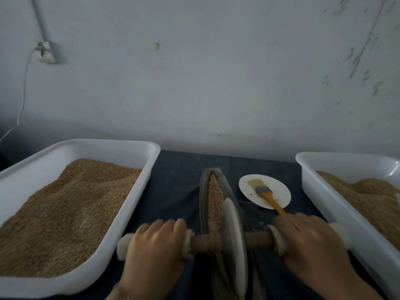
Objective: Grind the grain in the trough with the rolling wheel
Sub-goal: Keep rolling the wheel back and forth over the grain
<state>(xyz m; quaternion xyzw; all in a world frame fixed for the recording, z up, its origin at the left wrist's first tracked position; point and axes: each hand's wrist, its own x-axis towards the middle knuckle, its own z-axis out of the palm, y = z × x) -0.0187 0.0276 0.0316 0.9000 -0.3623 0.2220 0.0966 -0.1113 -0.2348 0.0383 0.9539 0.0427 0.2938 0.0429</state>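
Left hand: the left hand (154,243) is wrapping its fingers over the left end of the wooden axle (204,242), knuckles up, gripping it between the pale end cap and the inner collar.
Right hand: the right hand (307,239) is curling over the right end of the same axle — it is gripping it, and its outline is blurring.
Rolling wheel: the rolling wheel (234,237) is standing on edge in the trough (204,198), sitting in the near part of the groove and tilting slightly.
Grain: the grain in the trough (214,198) is lying in the narrow groove on the far side of the wheel, reaching almost to the far tip.
Left edge: the left tub (134,146), white and heaped with grain, is sitting near the left end of the axle; a strip of dark cloth (177,180) is showing between its wall and the trough.
Right edge: the right tub (311,191) is crowding the right hand — the axle's right end cap is lying just beside its rim.
Open room: the cloth is running bare along both sides of the trough toward the wall (216,83).
Plate: a white plate (279,189) is sitting between trough and right tub, carrying a brush (265,194) whose orange handle is overhanging its near rim.
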